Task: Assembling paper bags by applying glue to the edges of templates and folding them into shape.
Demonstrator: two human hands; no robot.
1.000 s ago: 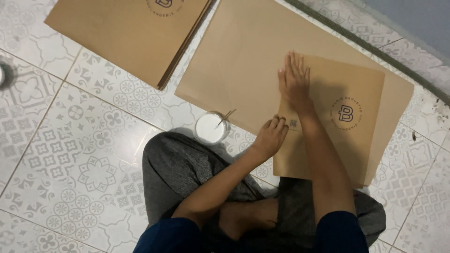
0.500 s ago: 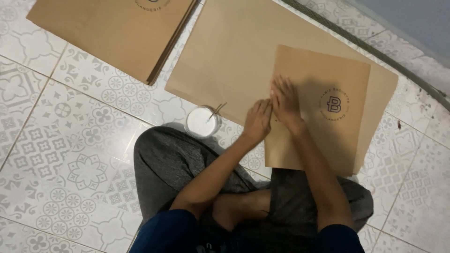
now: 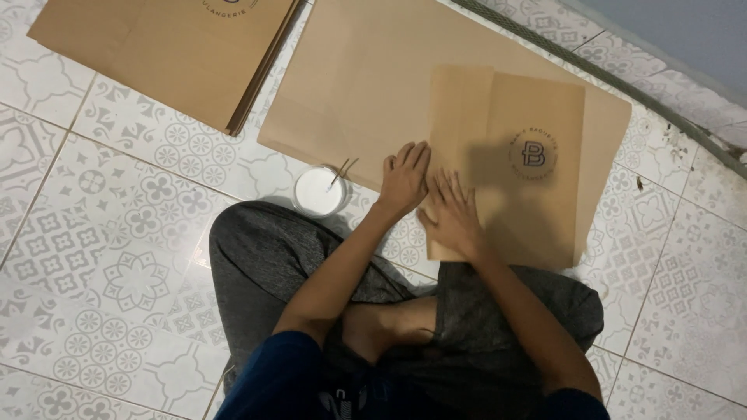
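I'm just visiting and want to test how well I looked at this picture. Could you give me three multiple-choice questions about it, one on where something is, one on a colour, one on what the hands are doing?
1. Where is the small round cup?
A. on the floor tiles, to the left of the left hand
B. on top of the stack of bags
C. in the right hand

2. What colour is the stuff inside the cup?
A. red
B. white
C. black

3. How are the hands placed?
A. both raised in the air
B. both flat, pressing on the paper bag
C. one holding scissors

Answers:
1. A, the cup stands on the tiled floor beside the left hand.
2. B, its inside shows white, with a thin stick resting in it.
3. B, the left hand and right hand lie open on the near left edge of the paper bag.
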